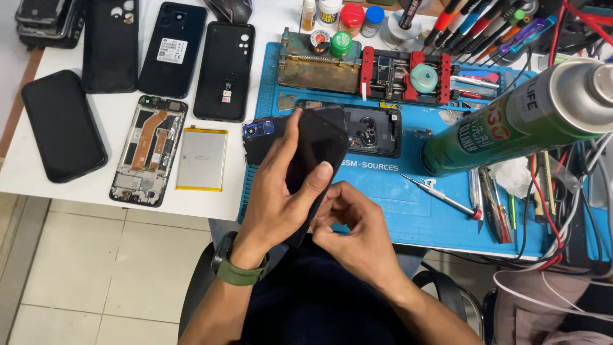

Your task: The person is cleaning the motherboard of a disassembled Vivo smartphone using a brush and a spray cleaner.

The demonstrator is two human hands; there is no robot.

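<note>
My left hand [281,191] grips a black phone [317,150], holding it tilted above the front edge of the blue work mat [389,198]. The thumb lies across its dark face. My right hand [354,233] is curled at the phone's lower edge, fingertips pinching against it. A green watch strap [237,271] sits on my left wrist. Behind the phone a black phone back cover [377,131] with a round camera ring lies on the mat.
On the white table at left lie an opened phone frame [148,150], a flat silver battery [202,158] and several black phones. A green spray can [517,118] lies at right. A screwdriver [440,197], tweezers, a red clamp jig [405,76] and cables crowd the mat.
</note>
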